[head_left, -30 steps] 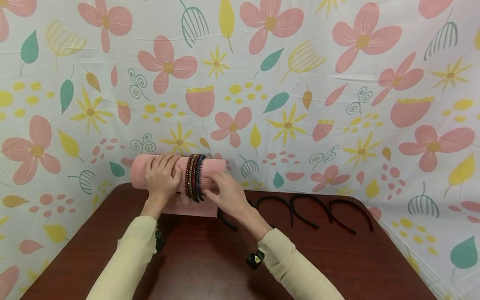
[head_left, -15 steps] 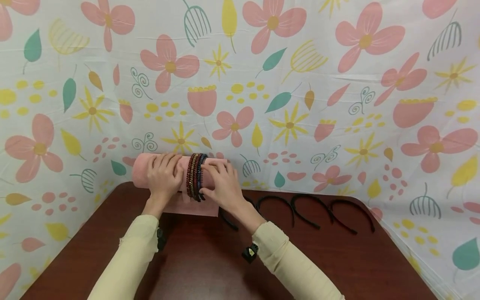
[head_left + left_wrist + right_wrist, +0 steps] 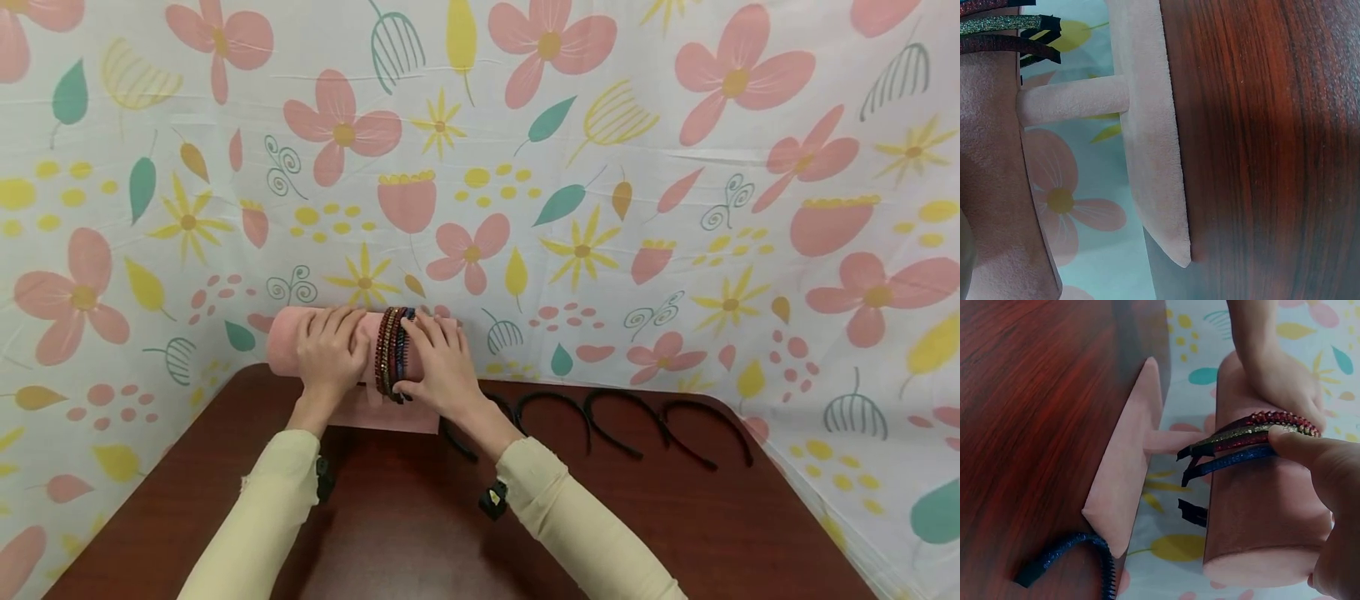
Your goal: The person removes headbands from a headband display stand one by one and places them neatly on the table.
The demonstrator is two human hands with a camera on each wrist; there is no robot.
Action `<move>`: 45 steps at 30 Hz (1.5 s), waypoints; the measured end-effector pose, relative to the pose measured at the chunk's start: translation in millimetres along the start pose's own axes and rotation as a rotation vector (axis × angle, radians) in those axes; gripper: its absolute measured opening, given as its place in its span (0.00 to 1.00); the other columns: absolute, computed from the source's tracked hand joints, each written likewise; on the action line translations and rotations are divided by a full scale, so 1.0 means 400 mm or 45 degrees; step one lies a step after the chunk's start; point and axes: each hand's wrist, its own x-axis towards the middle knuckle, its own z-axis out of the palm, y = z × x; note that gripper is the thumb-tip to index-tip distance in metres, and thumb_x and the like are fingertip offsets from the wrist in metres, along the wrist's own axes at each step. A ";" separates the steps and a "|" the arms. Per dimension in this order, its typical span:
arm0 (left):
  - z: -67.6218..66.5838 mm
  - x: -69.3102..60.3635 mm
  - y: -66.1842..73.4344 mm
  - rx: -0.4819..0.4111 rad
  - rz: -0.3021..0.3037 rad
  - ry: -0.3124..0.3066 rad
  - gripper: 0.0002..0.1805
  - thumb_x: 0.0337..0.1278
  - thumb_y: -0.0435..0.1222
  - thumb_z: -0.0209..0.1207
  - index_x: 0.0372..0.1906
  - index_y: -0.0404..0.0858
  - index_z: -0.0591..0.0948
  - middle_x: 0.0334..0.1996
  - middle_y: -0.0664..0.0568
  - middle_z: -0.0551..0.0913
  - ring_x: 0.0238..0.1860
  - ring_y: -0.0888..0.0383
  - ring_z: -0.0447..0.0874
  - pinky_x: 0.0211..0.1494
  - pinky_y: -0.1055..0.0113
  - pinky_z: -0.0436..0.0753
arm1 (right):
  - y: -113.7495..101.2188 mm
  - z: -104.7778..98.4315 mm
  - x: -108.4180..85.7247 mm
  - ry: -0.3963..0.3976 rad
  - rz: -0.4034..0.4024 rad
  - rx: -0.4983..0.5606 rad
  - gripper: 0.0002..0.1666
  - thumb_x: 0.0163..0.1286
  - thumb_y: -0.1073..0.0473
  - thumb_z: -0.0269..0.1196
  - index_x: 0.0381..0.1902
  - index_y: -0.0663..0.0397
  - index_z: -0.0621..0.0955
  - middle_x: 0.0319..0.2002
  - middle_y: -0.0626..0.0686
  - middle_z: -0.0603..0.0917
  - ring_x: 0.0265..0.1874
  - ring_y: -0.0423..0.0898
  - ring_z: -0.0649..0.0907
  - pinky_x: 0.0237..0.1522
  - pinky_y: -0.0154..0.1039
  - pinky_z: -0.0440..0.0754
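A pink velvety headband stand [image 3: 281, 342] has a thick horizontal roll, a short post and a flat base [image 3: 1150, 125]. My left hand [image 3: 330, 350] grips the roll from above, left of the headbands, fingers curled over its top. Several sequined headbands [image 3: 385, 350], in red, gold and dark red, sit side by side around the roll. A blue headband [image 3: 1241, 456] is the rightmost of them. My right hand [image 3: 442, 362] holds this blue one, thumb low at the front and fingers over the top. In the right wrist view, its thumb [image 3: 1291, 440] lies against the bunched bands.
Several dark headbands [image 3: 626, 425] lie in a row on the brown table [image 3: 420, 517], right of the stand. A blue one with comb teeth [image 3: 1072, 544] lies by the stand's base. A flower-patterned cloth [image 3: 487, 167] hangs close behind.
My right hand has shifted slightly left and up along the roll, and the blue headband now sits closer to the others. The left hand keeps its hold on the roll.
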 end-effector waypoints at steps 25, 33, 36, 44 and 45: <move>0.003 0.016 0.002 0.001 -0.005 0.020 0.21 0.65 0.44 0.47 0.45 0.40 0.88 0.44 0.45 0.88 0.49 0.44 0.83 0.63 0.46 0.72 | 0.039 -0.026 0.014 -0.067 0.088 0.007 0.63 0.50 0.38 0.76 0.76 0.53 0.58 0.77 0.58 0.55 0.76 0.57 0.58 0.73 0.55 0.64; 0.001 0.011 0.004 -0.006 -0.003 0.032 0.21 0.64 0.44 0.48 0.45 0.40 0.88 0.44 0.45 0.88 0.50 0.42 0.83 0.64 0.44 0.72 | 0.070 -0.030 -0.005 -0.064 0.070 0.161 0.61 0.53 0.43 0.75 0.75 0.58 0.57 0.77 0.61 0.53 0.76 0.57 0.61 0.71 0.51 0.68; 0.003 0.005 0.003 -0.014 0.000 0.029 0.20 0.63 0.44 0.49 0.45 0.40 0.88 0.44 0.45 0.88 0.50 0.42 0.83 0.64 0.44 0.72 | 0.083 -0.032 -0.015 -0.081 0.093 0.199 0.60 0.54 0.44 0.75 0.75 0.58 0.57 0.78 0.60 0.52 0.76 0.57 0.61 0.70 0.52 0.70; 0.002 -0.001 0.005 -0.025 -0.014 0.012 0.22 0.65 0.45 0.47 0.46 0.40 0.88 0.45 0.45 0.88 0.51 0.42 0.83 0.64 0.44 0.71 | 0.112 -0.043 -0.030 -0.073 0.061 0.188 0.59 0.54 0.43 0.75 0.74 0.61 0.59 0.76 0.61 0.56 0.75 0.57 0.63 0.70 0.52 0.69; 0.002 -0.001 0.005 -0.026 -0.017 0.011 0.22 0.65 0.45 0.47 0.46 0.40 0.88 0.45 0.45 0.88 0.51 0.42 0.83 0.65 0.44 0.71 | 0.117 -0.043 -0.033 -0.071 0.056 0.182 0.59 0.54 0.42 0.75 0.74 0.61 0.59 0.76 0.61 0.56 0.75 0.57 0.62 0.71 0.52 0.69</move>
